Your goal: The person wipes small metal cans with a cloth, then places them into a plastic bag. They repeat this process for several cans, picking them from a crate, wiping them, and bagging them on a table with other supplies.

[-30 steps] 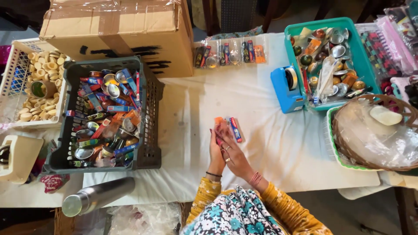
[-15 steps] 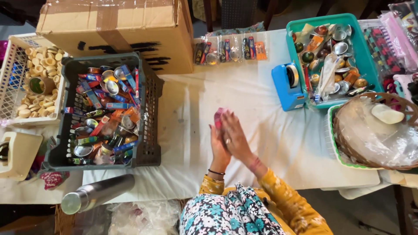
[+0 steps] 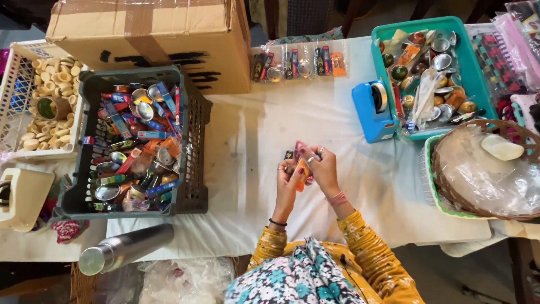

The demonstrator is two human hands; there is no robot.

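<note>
Both my hands meet above the white tablecloth [image 3: 253,141], holding a small clear packet [image 3: 301,169] with orange and pink items inside. My left hand [image 3: 288,181] grips its lower left side. My right hand [image 3: 320,166] pinches its upper right side. Yellow patterned sleeves cover my forearms. A dark crate [image 3: 194,186] of small tins and colourful little boxes stands to the left of my hands.
A cardboard box [image 3: 157,39] sits at the back left. A white basket [image 3: 17,84] of small round pieces is at far left. A row of filled packets [image 3: 298,62], a blue tape dispenser [image 3: 374,110], a teal tray [image 3: 475,67], a wicker basket [image 3: 484,169] and a steel flask [image 3: 126,247] surround the work area.
My hands have closed together around the packet and lifted slightly; the view has shifted a little, with the crate and boxes now lower in the frame.
</note>
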